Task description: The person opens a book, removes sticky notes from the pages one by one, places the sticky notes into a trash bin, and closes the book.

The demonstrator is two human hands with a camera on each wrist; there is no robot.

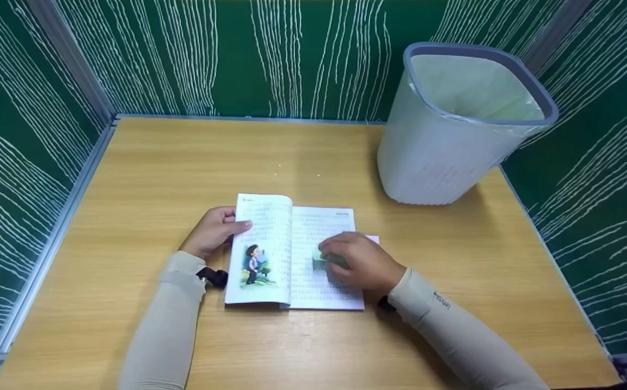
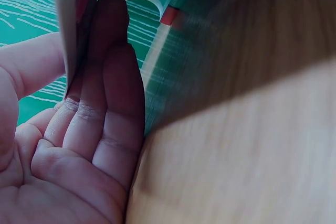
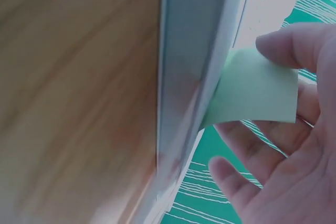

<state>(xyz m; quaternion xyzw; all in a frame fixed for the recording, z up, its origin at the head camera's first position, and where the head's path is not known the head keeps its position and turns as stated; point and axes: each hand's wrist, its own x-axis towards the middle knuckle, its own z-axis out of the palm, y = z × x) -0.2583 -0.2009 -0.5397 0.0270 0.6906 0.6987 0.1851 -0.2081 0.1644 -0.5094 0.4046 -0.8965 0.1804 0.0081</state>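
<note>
An open book point(image 1: 302, 300) lies on the table, a cartoon of a standing figure printed on its left page. My left hand point(image 1: 213, 233) grips the left page's outer edge, thumb on top. Seen in the left wrist view, the other fingers point(image 2: 118, 98) extend beneath the cover. Over the right page, my right hand point(image 1: 364, 262) pinches a small green sticky note point(image 1: 318, 264). The right wrist view shows the note point(image 3: 257, 90) slightly bent, thumb on one face and fingers behind, its far edge at the book's page.
A tall pale wastebasket point(image 1: 435, 157) with a grey rim and a plastic liner stands at the back right of the wooden table point(image 1: 194, 157). Tiny white specks dot the table behind the book. Green panels point(image 1: 237, 59) with white lines enclose the back and sides.
</note>
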